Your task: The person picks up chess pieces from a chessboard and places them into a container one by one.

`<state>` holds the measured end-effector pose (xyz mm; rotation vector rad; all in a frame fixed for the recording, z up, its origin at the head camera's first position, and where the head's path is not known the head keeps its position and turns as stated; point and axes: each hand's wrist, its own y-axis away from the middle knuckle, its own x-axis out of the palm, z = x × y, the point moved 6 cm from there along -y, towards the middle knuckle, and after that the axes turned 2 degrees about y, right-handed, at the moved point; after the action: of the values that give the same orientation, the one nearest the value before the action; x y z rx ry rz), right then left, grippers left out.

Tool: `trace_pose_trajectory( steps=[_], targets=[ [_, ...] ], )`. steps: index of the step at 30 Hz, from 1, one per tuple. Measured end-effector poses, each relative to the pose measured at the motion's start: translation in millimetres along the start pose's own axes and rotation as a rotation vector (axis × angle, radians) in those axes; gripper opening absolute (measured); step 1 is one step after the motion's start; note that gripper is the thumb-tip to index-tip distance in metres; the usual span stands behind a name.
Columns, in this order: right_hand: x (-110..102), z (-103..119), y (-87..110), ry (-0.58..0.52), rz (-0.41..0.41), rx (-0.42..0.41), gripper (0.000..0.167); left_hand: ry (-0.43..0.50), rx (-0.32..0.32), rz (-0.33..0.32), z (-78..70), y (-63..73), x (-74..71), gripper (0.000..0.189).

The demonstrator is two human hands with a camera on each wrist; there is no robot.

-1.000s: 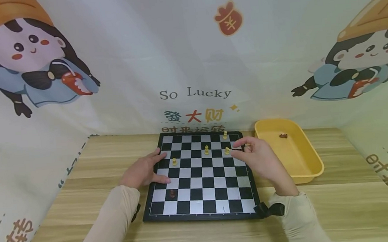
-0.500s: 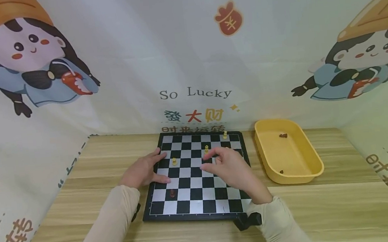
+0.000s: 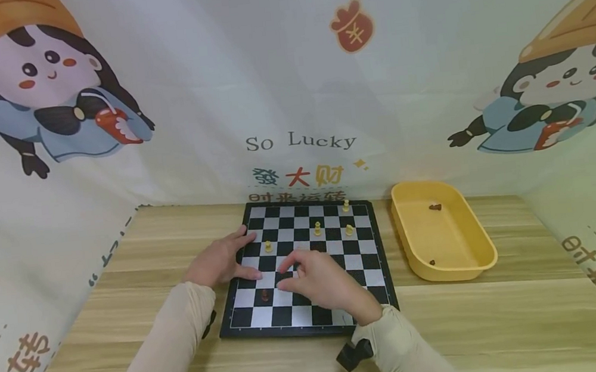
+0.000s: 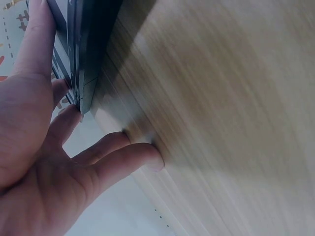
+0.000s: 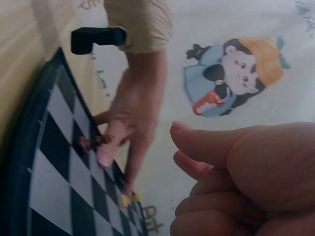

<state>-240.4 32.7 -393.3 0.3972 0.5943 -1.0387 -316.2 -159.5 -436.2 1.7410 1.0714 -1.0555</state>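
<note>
My left hand (image 3: 219, 260) rests at the left edge of a black-and-white chessboard (image 3: 301, 315), thumb and forefinger spread on top. In the left wrist view, two fingers (image 4: 133, 157) of it reach down to the wood beside the board. Over the board's lower middle is my right hand (image 3: 320, 279), its thumb and forefinger apart with nothing between them. A dark red chess piece (image 3: 265, 295) stands near the front left corner, just left of those fingertips. Several yellow chess pieces stand farther back, among them one (image 3: 268, 246) by my left hand and another (image 3: 317, 228) near the middle.
A yellow plastic tray (image 3: 454, 276) stands right of the board, holding a dark brown chess piece (image 3: 435, 207) and a smaller dark bit (image 3: 432, 262). A printed cloth (image 3: 293, 78) hangs behind the wooden table (image 3: 505, 322).
My right hand has moved from the yellow pieces at the back right, leftward and toward the front, close to the dark red piece. My left hand has stayed on the board's edge.
</note>
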Motion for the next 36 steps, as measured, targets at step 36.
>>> trace_pose_trajectory(
  steps=[36],
  targets=[
    [55,-11,-18.0,0.039,0.053,0.03,0.029,-0.003,0.026,-0.011,-3.9,4.2,-3.2,0.098]
  ],
)
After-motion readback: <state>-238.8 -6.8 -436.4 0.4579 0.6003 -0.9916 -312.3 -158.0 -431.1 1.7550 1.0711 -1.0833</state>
